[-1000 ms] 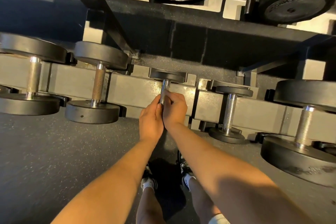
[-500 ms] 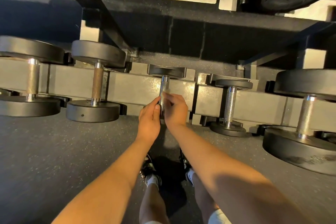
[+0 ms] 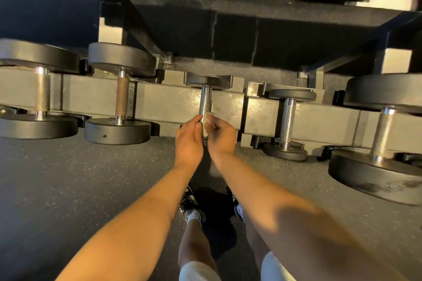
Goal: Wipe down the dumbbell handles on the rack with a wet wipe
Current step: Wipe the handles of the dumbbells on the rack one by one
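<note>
1. Clamped, both of them: my right hand (image 3: 222,137) pinches the wet wipe (image 3: 209,121) against the handle (image 3: 205,100) of the small dumbbell in the middle of the frame. My left hand (image 3: 189,141) curls round the same handle from the other side. Whether the left also catches a corner of the wipe I cannot tell.
2. That handle runs from its far head (image 3: 208,80), just above centre, down towards me across the rack rail (image 3: 164,102). My hands cover its near end, and the near head is hidden beneath them.
3. The knurled stretch above my fingers is bare, so I judge the step in hand to be the stroke along the bar. To do it well I would wrap the wipe right round the steel, not dab one side. I would then slide it up to the far collar with a slight twist, so the knurling is cleaned all round.
4. This dumbbell looks light, so I would use the left hand to steady it in its cradle and stop it rolling or shifting under the stroke.
5. The brown handle (image 3: 122,96) at centre left and the bright one (image 3: 287,118) at centre right sit near by. I cannot tell whether either has been wiped.
</note>
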`<state>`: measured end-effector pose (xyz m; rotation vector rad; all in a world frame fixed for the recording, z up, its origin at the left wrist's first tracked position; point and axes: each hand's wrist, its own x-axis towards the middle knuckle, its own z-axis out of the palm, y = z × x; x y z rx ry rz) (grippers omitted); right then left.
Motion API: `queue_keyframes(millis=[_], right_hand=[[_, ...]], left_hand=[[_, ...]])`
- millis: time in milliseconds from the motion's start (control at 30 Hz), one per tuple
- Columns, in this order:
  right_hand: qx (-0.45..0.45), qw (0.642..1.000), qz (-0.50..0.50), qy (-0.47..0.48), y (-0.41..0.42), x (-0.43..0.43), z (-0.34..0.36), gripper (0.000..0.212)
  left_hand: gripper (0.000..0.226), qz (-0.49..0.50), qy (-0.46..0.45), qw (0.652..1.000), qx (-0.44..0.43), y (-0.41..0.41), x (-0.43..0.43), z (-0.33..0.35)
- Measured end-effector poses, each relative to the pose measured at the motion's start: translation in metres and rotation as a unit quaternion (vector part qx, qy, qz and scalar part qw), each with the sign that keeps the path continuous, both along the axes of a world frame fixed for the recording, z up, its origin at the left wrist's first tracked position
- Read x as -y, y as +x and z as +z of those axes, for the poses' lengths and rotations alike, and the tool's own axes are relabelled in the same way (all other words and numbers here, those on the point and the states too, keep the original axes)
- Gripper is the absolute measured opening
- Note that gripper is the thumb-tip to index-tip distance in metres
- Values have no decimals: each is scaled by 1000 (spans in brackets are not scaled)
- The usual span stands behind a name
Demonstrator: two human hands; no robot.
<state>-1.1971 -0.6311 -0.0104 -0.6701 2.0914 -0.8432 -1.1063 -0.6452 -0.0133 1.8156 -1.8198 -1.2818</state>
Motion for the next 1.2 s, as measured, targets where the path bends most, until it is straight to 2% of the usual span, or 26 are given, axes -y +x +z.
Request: queue_keyframes(millis=[133, 300, 433, 567, 700, 833, 933, 1033, 1200], right_hand=[[-24, 999, 27, -5, -4, -5, 2, 24], [2, 998, -5, -70, -19, 32, 16, 22], [20, 998, -27, -49, -9, 22, 11, 21], [-28, 998, 47, -35, -1, -3, 1, 19], [-97, 993, 16, -59, -19, 26, 5, 17], [-29, 997, 38, -66, -24, 42, 16, 31], [47, 998, 12, -49, -9, 13, 13, 28], [128, 992, -13, -18, -10, -13, 9, 30], [124, 989, -56, -55, -20, 17, 16, 26]], left_hand=[[41, 7, 5, 1000, 2, -2, -1, 6], [41, -4, 1, 1000, -3, 0, 1, 4], [42, 3, 9, 1000, -23, 2, 3, -3], [41, 6, 24, 999, -21, 2, 4, 0], [41, -19, 19, 1000, 1, 3, 4, 4], [40, 8, 34, 999, -32, 3, 9, 5], [40, 45, 75, 993, -76, 9, 7, 8], [42, 35, 79, 993, -76, 21, -2, 6], [42, 16, 64, 997, -42, 23, -6, 4]])
